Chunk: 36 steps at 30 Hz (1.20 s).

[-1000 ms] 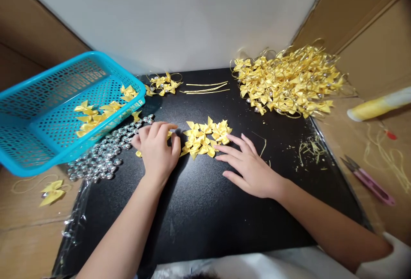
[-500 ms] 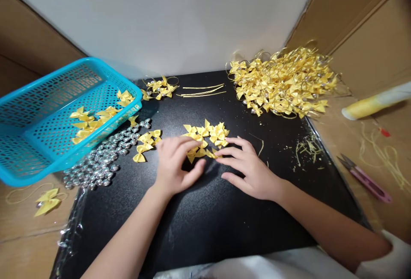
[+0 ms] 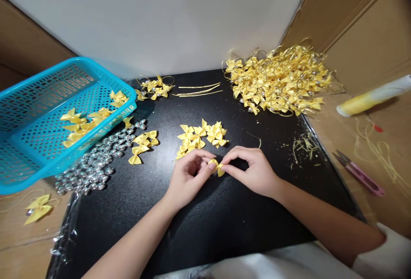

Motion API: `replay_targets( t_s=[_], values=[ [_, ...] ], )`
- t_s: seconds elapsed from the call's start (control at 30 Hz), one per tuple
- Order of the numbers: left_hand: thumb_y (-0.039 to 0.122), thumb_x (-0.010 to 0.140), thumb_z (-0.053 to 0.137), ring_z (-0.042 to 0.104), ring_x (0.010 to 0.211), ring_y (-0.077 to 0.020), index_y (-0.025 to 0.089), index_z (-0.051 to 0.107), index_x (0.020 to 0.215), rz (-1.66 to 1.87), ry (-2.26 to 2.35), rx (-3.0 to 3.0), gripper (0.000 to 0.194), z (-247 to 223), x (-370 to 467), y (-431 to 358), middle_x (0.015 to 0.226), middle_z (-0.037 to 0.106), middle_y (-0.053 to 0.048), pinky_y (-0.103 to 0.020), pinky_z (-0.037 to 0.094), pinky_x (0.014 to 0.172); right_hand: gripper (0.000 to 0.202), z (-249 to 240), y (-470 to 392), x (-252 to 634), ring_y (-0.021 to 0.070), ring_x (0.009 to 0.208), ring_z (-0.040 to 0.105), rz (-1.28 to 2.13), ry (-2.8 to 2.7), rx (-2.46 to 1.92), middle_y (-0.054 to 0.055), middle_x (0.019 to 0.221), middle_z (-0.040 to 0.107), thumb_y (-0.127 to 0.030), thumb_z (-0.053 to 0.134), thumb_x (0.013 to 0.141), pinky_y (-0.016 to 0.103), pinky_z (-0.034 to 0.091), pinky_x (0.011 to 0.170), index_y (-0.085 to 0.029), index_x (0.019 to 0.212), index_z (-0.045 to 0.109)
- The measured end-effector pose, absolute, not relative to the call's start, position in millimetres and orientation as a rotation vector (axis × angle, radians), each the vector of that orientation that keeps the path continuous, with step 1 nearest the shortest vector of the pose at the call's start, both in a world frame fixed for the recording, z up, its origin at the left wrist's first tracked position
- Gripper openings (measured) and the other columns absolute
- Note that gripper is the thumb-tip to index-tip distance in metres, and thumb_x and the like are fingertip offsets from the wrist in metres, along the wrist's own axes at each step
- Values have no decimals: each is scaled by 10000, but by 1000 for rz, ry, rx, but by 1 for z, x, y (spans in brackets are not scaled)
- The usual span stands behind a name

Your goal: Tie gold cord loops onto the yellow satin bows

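A small yellow ribbon bow is pinched between my two hands over the near middle of the black board. My left hand grips its left side with thumb and curled fingers, which hide part of it. On its right side, the thumb and forefinger of my right hand are closed. Just beyond my hands lies a loose cluster of yellow bows. To the left, a smaller group of bows rests beside a spread of shiny silver beads.
A blue plastic basket with several bows stands at left. Gold cord lengths lie at the back. A large heap of bows with cords and beads is at back right. Pink-handled snips and a yellow-white roll lie at right.
Both hands have drawn together and slightly nearer to me. They now hold one bow, where before their fingers were spread around the cluster. The view has shifted slightly.
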State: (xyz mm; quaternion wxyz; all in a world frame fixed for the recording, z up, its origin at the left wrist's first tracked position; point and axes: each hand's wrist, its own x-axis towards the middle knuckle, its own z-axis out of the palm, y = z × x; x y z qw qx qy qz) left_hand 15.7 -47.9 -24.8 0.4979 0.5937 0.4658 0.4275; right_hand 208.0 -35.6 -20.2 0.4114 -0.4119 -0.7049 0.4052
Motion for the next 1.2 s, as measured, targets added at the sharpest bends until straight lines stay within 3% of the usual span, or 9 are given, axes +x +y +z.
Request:
replay_targets(
  t_s=[0.33,0.8,1.2],
  values=[
    [103,842,630,521,542,-73,179,625,826,859,1009,2157,77,-21,7,-39,709,673,11,-182,409,525,116,-22,-33,214,161,757,650,982,-1980,-1033,14,769,715,-113,646,848,311,491,750,-197,768,647],
    [180,886,590,588,668,-120,189,558,832,684,1077,2254,63,-28,4,-39,753,635,-3,-220,464,630,118,-26,-33,215,175,827,612,856,-2189,-1021,14,819,708,-122,599,895,322,401,792,-195,802,603],
    [199,943,512,550,687,-139,194,535,824,618,993,2380,121,-32,4,-38,752,585,-6,-244,429,642,87,-20,-35,215,223,955,553,625,-2420,-1123,35,889,692,-203,621,902,361,319,830,-187,825,584]
  ],
)
